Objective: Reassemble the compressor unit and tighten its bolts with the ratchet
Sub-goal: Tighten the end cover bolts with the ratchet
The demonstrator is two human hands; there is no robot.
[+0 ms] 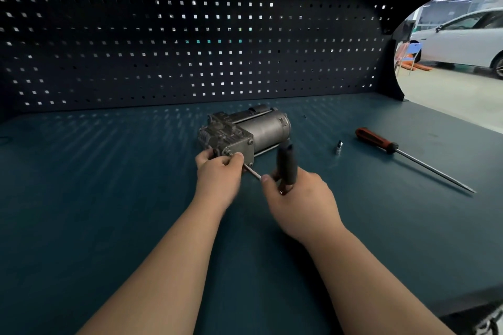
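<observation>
Compressor: the grey metal compressor unit (253, 130), a ribbed block joined to a cylinder, lies on its side in the middle of the frame, on the dark teal desk (109, 198).
Bolt: a hex bolt head (250, 141) shows on the right side of the unit's near face.
Left hand: the left hand (217, 174) is at the near lower corner of the unit, its fingers curled and the thumb and forefinger pinched on the far end of the thin steel shaft (251, 171), where it meets the unit.
Right hand: the right hand (299, 201), just right of centre, has its fingers wrapped round the black-handled ratchet (287, 163), whose handle stands upright; the shaft runs from it up and left to the unit.
Socket: a small silver socket (338, 147) stands on the desk right of the unit, apart from it.
Screwdriver: a long red-and-black-handled screwdriver (392, 147) lies further right, its blade pointing to the lower right.
Background: a dark perforated pegboard (163, 49) fills the top of the frame; a white car (462, 41) shows at the upper right.
</observation>
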